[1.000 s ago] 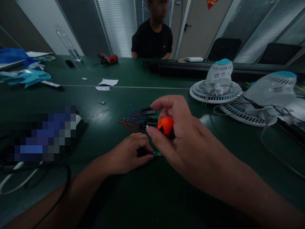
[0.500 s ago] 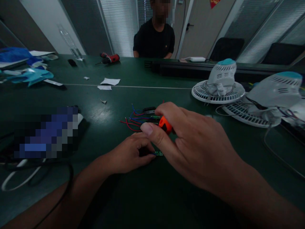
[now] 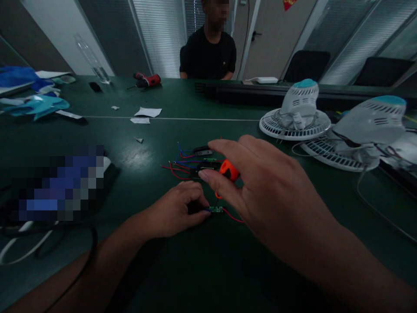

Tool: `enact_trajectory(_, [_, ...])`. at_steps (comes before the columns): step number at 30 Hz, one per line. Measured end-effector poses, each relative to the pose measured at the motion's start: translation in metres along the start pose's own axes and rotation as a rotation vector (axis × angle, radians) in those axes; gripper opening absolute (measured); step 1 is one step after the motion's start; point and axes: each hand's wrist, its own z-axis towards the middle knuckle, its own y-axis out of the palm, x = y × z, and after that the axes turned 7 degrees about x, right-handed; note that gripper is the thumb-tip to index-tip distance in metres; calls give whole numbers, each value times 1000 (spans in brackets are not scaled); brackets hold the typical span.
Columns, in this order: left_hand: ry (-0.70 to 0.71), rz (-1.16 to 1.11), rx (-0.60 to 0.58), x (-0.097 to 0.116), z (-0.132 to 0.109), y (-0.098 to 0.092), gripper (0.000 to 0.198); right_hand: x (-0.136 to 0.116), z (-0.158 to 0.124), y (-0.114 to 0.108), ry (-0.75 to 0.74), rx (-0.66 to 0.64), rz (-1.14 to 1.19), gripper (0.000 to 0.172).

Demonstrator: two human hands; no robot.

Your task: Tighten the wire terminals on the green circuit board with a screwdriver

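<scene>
Circuit board (image 3: 215, 209) looked light, thin and fragile; left hand (image 3: 176, 208) pinched its left end against table (image 3: 195, 269), right hand (image 3: 260, 191) gripped orange-handled screwdriver (image 3: 229, 170) over it.

A small green circuit board (image 3: 215, 209) with a red wire is lying flat on the dark green surface (image 3: 195, 269), while an orange-handled tool (image 3: 229, 170) is standing tilted over it.

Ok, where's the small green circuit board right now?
Head view, centre: the green circuit board lies on the table, pinched at the left hand fingertips.
</scene>
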Motion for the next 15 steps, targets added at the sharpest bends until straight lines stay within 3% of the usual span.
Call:
enact_trajectory(4, [0, -27, 1, 1, 1, -1, 11, 0, -3, -1, -18, 93, 28, 20])
enact_trajectory(8, [-1, -37, 0, 1, 1, -1, 12, 1, -5, -1, -5, 170, 76, 27])
enact_trajectory(15, [-8, -22, -11, 3, 1, -2, 13, 1, -6, -2, -30, 208, 104, 31])
